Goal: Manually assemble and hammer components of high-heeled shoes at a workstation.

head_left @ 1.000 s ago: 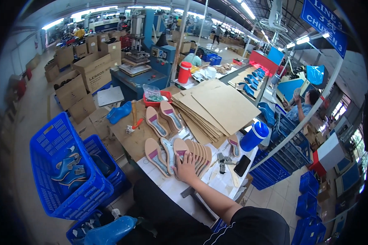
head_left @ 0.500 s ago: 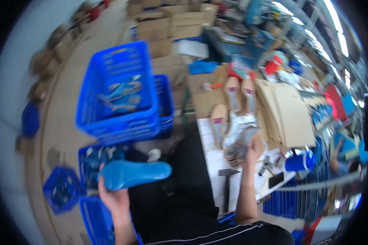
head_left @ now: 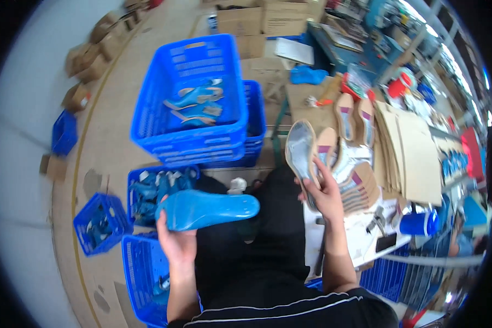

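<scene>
My left hand (head_left: 175,238) is closed around the wide end of a blue shoe last (head_left: 210,211), its narrow end pointing right. In my right hand (head_left: 325,191) a beige-edged insole (head_left: 302,147) stands nearly upright, its silvery-grey face toward me. Close by on the bench lie a fanned stack of insoles (head_left: 363,186) and a pair of insoles (head_left: 345,117) with purple patches. A single insole (head_left: 326,143) sits just behind the held one. The hammer (head_left: 320,254) beside my right forearm is partly hidden.
A large blue crate (head_left: 188,145) holding blue pieces stands ahead on the left. Smaller blue crates with lasts (head_left: 161,194) are beside my left arm. Brown cardboard sheets (head_left: 407,153), a blue cylinder (head_left: 418,223) and a dark phone-like slab (head_left: 386,242) occupy the bench's right side.
My right hand has lifted an insole off the stack and brought it left and upward. My left hand still grips the blue last. The whole view has shifted.
</scene>
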Demonstrator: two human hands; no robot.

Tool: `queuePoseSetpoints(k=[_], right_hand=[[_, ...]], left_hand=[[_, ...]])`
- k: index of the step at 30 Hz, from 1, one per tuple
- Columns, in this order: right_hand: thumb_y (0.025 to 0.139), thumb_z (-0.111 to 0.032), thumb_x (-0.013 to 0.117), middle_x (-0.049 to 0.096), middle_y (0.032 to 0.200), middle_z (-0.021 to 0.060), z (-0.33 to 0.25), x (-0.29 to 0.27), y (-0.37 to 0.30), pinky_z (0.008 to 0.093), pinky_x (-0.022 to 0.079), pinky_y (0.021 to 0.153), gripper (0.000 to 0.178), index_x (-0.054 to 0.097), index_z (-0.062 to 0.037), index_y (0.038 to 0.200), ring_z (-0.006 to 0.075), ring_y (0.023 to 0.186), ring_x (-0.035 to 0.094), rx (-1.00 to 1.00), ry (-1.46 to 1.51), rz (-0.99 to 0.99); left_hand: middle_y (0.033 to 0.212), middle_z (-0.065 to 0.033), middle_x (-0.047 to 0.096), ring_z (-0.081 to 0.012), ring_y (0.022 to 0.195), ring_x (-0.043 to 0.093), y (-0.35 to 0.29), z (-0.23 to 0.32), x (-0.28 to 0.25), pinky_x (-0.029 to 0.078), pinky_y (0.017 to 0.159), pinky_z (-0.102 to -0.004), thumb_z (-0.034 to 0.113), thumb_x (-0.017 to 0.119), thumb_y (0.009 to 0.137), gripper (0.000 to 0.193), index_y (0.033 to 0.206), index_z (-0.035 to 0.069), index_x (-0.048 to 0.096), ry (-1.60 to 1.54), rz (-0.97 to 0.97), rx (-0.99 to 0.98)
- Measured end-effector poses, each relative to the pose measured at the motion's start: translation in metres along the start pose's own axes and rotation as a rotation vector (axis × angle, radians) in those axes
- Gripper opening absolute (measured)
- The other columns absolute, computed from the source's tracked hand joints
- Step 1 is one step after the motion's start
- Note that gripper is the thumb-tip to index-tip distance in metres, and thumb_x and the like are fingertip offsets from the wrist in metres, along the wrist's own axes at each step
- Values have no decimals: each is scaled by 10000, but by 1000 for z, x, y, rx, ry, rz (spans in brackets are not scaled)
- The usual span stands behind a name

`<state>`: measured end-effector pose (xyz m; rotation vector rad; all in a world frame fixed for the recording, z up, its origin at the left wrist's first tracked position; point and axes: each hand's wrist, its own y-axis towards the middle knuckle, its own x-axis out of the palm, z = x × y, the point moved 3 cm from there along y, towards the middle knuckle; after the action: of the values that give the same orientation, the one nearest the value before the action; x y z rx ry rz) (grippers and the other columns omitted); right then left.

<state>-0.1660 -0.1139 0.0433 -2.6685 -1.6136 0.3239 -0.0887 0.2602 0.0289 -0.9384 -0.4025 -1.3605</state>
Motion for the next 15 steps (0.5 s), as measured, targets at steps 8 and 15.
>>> queuePoseSetpoints(k=[8, 15], right_hand=[[909, -91, 617, 592, 1378, 295, 123, -115, 6, 581, 392, 1080, 509, 694, -181, 1405, 520, 1235, 523, 126, -1290, 820], [919, -290, 743, 503, 1509, 302, 157, -82, 23, 582, 315, 1187, 532, 675, -86, 1406, 501, 1421, 446, -197, -1180, 623]], left_hand=[[1535, -127, 577, -325, 1376, 599, -9, -2, -16, 549, 1077, -541, 409, 515, 1117, 546, 1602, 164, 457, 110, -25, 40], [1464, -159, 624, -330, 1310, 648, 0, -3, -13, 584, 1040, -529, 441, 555, 1096, 534, 1480, 71, 531, 107, 58, 31]])
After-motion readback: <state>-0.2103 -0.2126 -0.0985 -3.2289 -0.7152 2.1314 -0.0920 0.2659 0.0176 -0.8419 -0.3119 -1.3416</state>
